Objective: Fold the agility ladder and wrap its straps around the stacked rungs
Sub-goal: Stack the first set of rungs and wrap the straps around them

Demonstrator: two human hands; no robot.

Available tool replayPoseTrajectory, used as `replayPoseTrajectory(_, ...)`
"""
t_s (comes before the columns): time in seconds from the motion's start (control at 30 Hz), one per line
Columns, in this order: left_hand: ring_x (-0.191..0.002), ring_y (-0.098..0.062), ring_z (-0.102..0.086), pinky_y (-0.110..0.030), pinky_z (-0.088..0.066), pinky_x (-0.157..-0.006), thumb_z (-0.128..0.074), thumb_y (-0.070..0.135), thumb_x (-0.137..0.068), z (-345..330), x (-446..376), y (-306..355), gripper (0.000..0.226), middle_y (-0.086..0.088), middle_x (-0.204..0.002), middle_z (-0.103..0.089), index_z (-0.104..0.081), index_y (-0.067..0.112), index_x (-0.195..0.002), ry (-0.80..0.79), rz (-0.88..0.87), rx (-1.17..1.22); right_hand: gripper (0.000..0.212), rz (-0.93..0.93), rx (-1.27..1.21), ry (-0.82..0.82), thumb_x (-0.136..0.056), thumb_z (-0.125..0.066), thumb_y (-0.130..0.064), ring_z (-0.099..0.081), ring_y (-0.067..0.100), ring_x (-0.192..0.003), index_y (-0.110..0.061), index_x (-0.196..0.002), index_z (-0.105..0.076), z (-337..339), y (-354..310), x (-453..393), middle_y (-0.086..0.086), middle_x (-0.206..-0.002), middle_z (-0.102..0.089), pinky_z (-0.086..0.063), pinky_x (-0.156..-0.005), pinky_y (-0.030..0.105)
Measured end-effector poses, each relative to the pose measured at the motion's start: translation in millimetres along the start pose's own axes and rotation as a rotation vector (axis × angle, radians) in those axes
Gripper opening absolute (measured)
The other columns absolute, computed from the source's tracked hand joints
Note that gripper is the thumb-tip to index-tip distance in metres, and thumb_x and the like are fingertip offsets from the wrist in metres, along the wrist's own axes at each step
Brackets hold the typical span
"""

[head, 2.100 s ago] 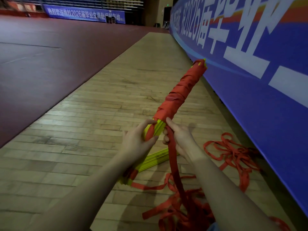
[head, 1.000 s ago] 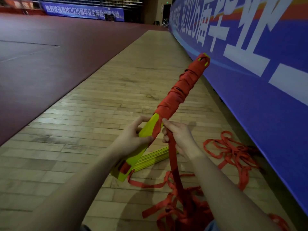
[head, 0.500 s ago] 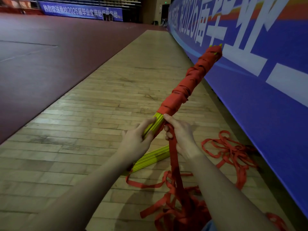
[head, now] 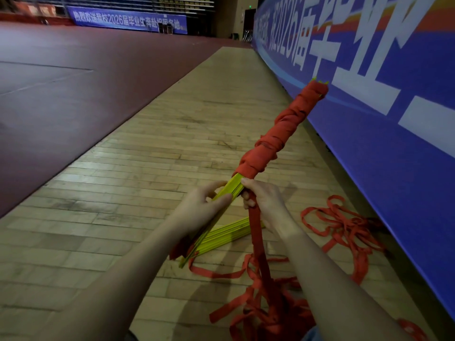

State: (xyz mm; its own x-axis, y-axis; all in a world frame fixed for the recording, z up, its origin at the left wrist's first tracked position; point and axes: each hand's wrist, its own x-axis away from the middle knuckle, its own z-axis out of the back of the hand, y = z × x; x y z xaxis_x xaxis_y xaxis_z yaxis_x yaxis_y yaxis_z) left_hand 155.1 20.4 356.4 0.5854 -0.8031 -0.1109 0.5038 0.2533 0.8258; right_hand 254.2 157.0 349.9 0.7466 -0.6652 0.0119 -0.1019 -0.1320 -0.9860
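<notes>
A bundle of stacked yellow rungs (head: 230, 189) points up and away from me, its far half bound in red strap wraps (head: 283, 134). My left hand (head: 202, 207) grips the bare yellow part of the bundle below the wraps. My right hand (head: 263, 200) pinches the red strap (head: 257, 232) just under the last wrap. That strap runs taut down to a loose red heap (head: 268, 313) near my lap. A second yellow rung stack (head: 229, 236) lies on the floor beneath my hands.
More tangled red strap (head: 342, 225) lies on the wooden floor (head: 152, 156) beside the blue banner wall (head: 384, 148) on the right. A dark red court surface (head: 73, 77) spreads to the left.
The bundle has turned in my left hand, from flat yellow face to edge-on. Its wrapped tip swung up and right toward the banner. My right hand stayed on the strap.
</notes>
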Motion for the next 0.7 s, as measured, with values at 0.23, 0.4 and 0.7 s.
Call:
replayPoseTrajectory(0.23, -0.086, -0.010, -0.062, -0.032, -0.052, -0.077, -0.072, 0.044, -0.078, 9, 9, 1, 0.038, 0.005, -0.093, -0.067, -0.065, 0.026, -0.111, 0.198, -0.020, -0.062, 0.022, -0.011, -0.080, -0.111, -0.092, -0.057, -0.014, -0.045, 0.011, -0.043, -0.003, -0.072, -0.058, -4, -7, 10, 0.003, -0.058, -0.053, -0.040, -0.046, 0.025)
replayPoseTrajectory(0.4, -0.098, -0.027, -0.060, -0.042, -0.044, -0.086, -0.072, 0.048, -0.075, -1, 11, 5, 0.053, -0.003, -0.102, -0.065, -0.058, 0.019, -0.117, 0.478, -0.032, -0.407, 0.022, -0.072, -0.072, 0.017, -0.090, -0.060, -0.009, -0.043, 0.012, -0.035, -0.003, -0.069, -0.061, -10, -3, 9, 0.006, -0.053, -0.057, -0.038, -0.039, 0.021)
replayPoseTrajectory(0.7, -0.081, -0.031, -0.057, -0.041, -0.041, -0.068, -0.049, 0.051, -0.078, -33, 3, -4, 0.045, -0.006, -0.089, -0.057, -0.057, 0.013, -0.100, 0.614, -0.193, -0.655, 0.017, -0.115, -0.156, 0.035, -0.083, -0.069, -0.016, -0.042, 0.012, -0.039, -0.004, -0.072, -0.064, -4, -10, 6, 0.006, -0.060, -0.057, -0.034, -0.042, 0.023)
